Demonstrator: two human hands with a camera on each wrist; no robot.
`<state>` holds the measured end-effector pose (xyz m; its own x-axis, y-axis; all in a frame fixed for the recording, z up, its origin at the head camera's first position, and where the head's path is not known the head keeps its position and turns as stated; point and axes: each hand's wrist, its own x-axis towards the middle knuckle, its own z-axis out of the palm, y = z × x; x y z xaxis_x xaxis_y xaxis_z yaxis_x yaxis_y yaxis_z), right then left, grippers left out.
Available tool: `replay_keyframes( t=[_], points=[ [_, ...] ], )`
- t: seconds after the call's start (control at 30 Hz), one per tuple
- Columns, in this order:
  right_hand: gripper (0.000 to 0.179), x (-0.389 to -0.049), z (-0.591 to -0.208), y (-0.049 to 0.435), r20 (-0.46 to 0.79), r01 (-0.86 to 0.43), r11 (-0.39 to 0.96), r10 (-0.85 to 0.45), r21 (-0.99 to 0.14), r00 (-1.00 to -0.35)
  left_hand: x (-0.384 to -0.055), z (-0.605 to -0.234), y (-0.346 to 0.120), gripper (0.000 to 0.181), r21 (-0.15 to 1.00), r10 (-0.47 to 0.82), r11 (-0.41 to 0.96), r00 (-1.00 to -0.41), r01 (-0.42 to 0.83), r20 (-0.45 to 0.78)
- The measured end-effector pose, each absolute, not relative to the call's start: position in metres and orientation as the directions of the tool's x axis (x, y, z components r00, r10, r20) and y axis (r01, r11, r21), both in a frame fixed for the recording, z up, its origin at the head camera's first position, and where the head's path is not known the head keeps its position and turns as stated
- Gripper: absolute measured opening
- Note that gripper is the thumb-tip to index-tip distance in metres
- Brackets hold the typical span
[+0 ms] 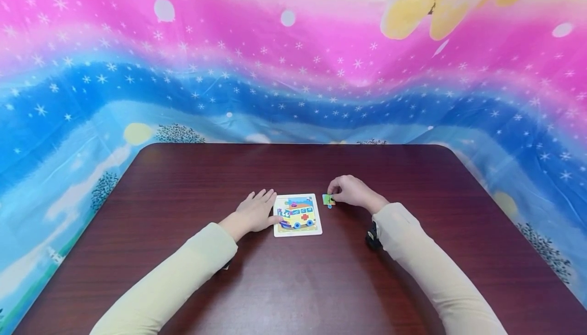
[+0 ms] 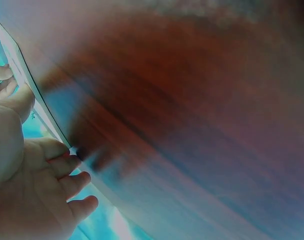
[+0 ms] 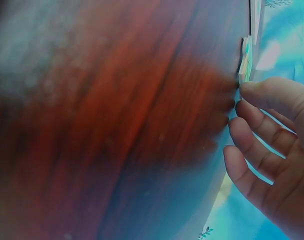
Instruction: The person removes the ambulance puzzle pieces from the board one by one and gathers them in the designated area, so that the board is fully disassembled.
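Observation:
A square jigsaw puzzle [image 1: 298, 217] in a white frame lies on the table, its picture a yellow ambulance with a red cross. The upper left corner of the picture looks pale. My left hand [image 1: 257, 212] lies spread at the frame's left side, thumb on its edge; in the left wrist view the left hand [image 2: 37, 185] has its fingers extended beside the frame [image 2: 34, 90]. To the right of the puzzle, my right hand [image 1: 353, 192] pinches a small green puzzle piece [image 1: 328, 200] at the table surface. The right wrist view shows the thumb against the piece [image 3: 246, 62].
The dark wooden table [image 1: 293, 284] has rounded far corners. Behind it and along its sides hangs a colourful printed cloth [image 1: 293, 70] with snowflakes. A black device [image 1: 373, 237] is strapped at the right wrist.

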<state>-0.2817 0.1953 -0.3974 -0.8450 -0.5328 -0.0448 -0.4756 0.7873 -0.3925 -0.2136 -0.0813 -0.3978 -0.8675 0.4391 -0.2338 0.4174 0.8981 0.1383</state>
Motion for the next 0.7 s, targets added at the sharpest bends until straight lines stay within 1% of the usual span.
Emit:
replay_keyframes(
  t=[0.33, 0.7],
  points=[
    [0.008, -0.284, -0.398, 0.197, -0.042, -0.499, 0.774, -0.556, -0.391, -0.83, -0.216, -0.4, -0.083, 0.075, 0.133, 0.444, 0.896, -0.863, 0.424, -0.239],
    [0.013, -0.282, -0.385, 0.189, -0.04, -0.461, 0.768, -0.531, -0.446, -0.846, -0.217, -0.401, -0.083, 0.075, 0.131, 0.44, 0.898, -0.864, 0.42, -0.246]
  ],
)
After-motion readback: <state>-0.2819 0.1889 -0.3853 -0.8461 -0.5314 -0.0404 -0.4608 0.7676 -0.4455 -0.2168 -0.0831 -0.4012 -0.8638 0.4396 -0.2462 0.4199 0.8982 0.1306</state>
